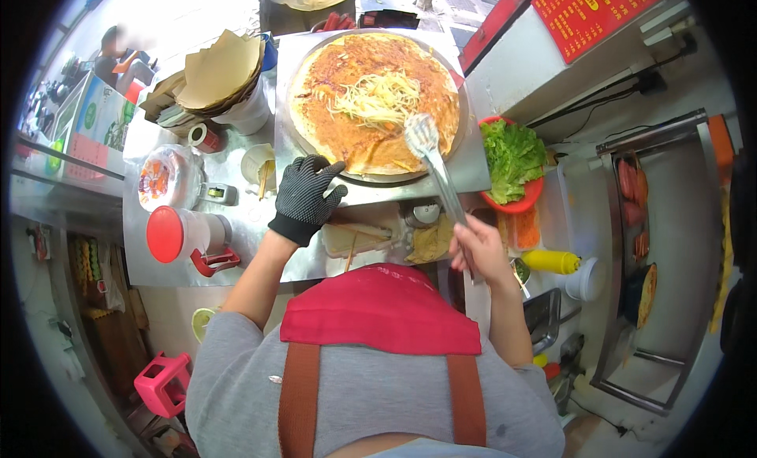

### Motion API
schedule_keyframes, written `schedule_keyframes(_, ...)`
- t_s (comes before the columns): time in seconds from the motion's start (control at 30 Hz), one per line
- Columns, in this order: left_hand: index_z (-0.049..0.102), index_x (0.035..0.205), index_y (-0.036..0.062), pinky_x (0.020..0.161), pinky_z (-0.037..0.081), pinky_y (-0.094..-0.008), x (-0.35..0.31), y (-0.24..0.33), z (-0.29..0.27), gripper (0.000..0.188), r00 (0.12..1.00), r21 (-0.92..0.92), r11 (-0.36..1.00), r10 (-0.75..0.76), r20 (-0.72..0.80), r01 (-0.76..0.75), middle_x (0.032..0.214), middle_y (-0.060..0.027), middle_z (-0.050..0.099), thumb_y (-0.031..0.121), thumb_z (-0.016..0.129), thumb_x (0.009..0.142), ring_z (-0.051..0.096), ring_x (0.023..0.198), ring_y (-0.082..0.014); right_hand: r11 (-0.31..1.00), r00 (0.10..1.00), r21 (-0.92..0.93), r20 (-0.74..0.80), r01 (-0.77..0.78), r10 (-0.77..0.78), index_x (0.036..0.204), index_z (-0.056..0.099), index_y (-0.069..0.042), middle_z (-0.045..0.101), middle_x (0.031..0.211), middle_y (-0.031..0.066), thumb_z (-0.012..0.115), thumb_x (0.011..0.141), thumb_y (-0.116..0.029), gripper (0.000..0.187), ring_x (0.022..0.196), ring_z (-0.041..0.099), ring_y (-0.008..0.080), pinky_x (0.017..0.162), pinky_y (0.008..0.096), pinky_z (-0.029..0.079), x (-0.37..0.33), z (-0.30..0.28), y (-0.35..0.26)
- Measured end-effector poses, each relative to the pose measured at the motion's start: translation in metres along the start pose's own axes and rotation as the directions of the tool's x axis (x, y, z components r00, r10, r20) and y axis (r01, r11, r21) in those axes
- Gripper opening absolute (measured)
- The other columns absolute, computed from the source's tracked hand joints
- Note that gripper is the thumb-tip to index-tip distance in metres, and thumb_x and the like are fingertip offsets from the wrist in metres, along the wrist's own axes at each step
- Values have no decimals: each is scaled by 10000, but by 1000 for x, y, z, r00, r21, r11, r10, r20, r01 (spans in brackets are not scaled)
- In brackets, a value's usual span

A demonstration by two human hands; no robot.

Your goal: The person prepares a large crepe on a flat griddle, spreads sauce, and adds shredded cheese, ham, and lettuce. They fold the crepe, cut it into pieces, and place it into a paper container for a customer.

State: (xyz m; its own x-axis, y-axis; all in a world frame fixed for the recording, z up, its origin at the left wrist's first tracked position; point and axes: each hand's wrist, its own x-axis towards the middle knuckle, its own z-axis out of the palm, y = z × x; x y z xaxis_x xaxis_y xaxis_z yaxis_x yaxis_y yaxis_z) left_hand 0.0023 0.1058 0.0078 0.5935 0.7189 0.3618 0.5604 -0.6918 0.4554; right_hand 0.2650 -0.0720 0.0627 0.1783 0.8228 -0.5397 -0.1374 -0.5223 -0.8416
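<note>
A large round crepe, spread with reddish-brown sauce, lies on a round griddle in front of me. Pale shredded strips, apparently potato, are heaped near its middle. My right hand is closed around the handles of metal tongs. The tongs' broad head rests on or just over the crepe's right part, beside the heap; I cannot tell if it touches. At the crepe's near left edge is my left hand in a black dotted glove, its thumb and forefinger apart and nothing visible between them.
On the right stand a red bowl of lettuce, a yellow squeeze bottle and a rack with a pan. Paper bags, a red-lidded jug and a tape dispenser crowd the left. A person sits beyond.
</note>
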Motion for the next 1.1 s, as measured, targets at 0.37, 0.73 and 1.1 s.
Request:
schedule_keyframes(0.37, 679, 1012, 116, 769, 453, -387, -47, 17, -28, 299, 959, -28, 972, -236, -155, 235, 874, -91, 617, 208, 723, 732, 565, 848, -274, 986, 992, -126, -55, 106, -113, 1198, 565, -40, 564, 667, 19, 561, 915, -240, 347, 477, 570, 104, 416, 207, 444, 84, 12, -9)
schedule_keyframes(0.73, 674, 1029, 128, 780, 447, -378, -63, 17, -25, 302, 947, -48, 968, -250, -200, 246, 896, -85, 603, 140, 699, 729, 554, 869, -269, 982, 993, -161, -55, 94, -104, 1155, 577, -47, 575, 681, 13, 553, 922, -271, 324, 491, 579, 88, 422, 191, 442, 83, 17, -23)
schedule_keyframes(1.1, 678, 1021, 125, 768, 454, -376, -64, 17, -27, 285, 950, -65, 968, -249, -186, 241, 894, -88, 602, 136, 687, 737, 556, 855, -270, 982, 993, -167, -62, 93, -105, 1172, 579, -38, 574, 671, 19, 575, 906, -222, 324, 492, 583, 104, 425, 203, 444, 87, 22, -22)
